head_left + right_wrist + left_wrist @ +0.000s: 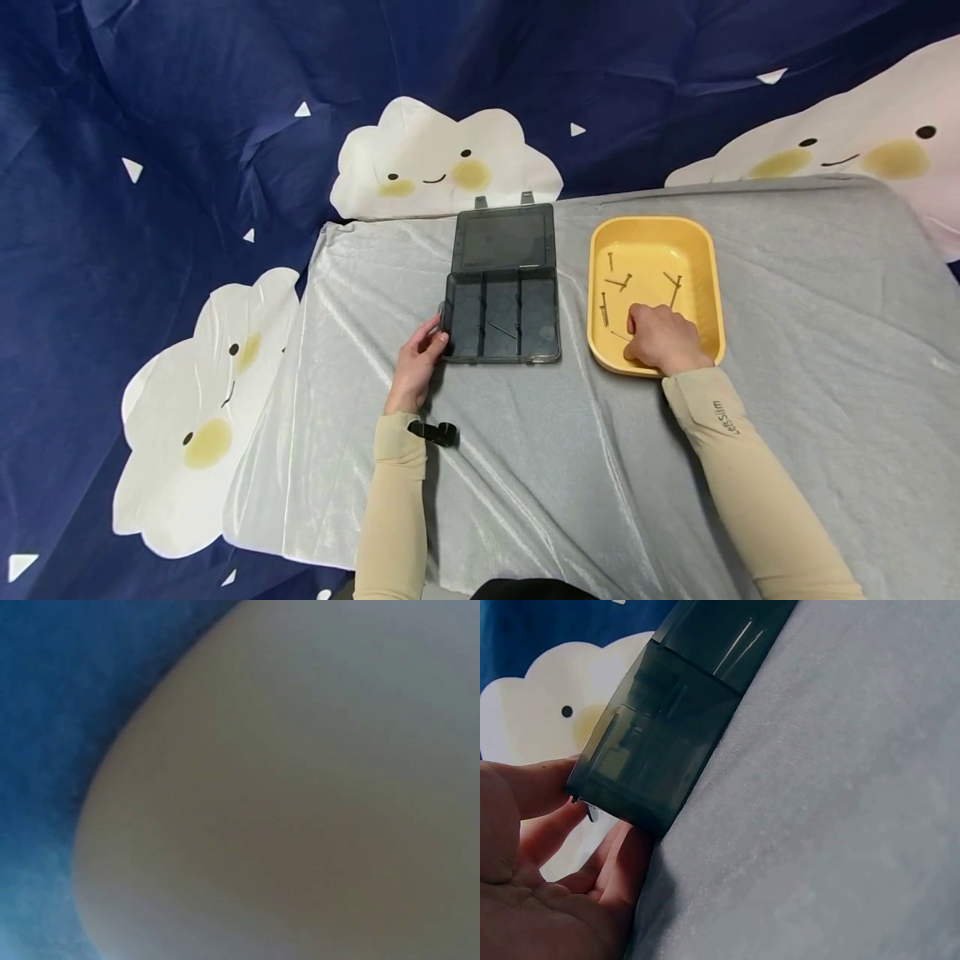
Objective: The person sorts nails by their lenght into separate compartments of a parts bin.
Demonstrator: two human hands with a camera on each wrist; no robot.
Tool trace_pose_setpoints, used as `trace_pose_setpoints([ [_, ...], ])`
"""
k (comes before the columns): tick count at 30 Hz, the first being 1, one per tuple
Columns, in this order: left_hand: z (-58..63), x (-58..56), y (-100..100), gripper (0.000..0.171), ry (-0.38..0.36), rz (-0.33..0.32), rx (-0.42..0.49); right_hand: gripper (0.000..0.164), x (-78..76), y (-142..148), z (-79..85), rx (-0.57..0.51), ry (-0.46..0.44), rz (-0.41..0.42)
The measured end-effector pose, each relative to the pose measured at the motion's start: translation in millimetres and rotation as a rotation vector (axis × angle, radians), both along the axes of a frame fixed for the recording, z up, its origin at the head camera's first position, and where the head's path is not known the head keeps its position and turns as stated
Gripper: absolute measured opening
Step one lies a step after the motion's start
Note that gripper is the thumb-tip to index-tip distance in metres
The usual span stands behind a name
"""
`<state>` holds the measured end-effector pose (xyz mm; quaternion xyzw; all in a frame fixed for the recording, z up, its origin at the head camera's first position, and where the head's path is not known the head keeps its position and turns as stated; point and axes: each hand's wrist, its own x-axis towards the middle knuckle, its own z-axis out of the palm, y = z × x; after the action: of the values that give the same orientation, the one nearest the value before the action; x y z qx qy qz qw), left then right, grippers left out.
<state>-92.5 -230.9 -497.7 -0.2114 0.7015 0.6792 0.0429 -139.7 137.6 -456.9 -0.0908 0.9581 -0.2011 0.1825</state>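
Note:
My left hand point(417, 364) holds the near left corner of a dark translucent compartment box point(537, 317). In the left wrist view, the thumb is on the box's upper edge and the other fingers are bent beside its lower side. The box's lid is open and lies back; one thin screw point(502, 330) slants in the middle compartment. My right hand point(666, 337) reaches down into a yellow tray point(648, 227), fingers bent. A screw's thin shank point(620, 336) shows beside its fingertips; whether they pinch it is hidden. The right wrist view is blurred and filled by sleeve-coloured cloth.
Several screws lie scattered in the tray, among them one screw point(611, 262) at the back and a screw point(604, 309) at the left. Grey cloth point(525, 467) covers the table. Behind hangs a dark blue cloth point(615, 75) with cloud prints.

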Motion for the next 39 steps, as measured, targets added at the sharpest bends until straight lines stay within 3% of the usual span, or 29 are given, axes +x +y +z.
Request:
trace_pose_setpoints([
  [18,4.7,1.7,-0.8,0.044,-0.009,-0.023,0.021,0.019,1.7,2.1,-3.6,-0.043,0.050,-0.018],
  [39,0.7,0.6,0.1,0.043,-0.008,-0.004,0.005,0.016,3.4,2.5,-2.1,-0.031,0.047,0.001],
])
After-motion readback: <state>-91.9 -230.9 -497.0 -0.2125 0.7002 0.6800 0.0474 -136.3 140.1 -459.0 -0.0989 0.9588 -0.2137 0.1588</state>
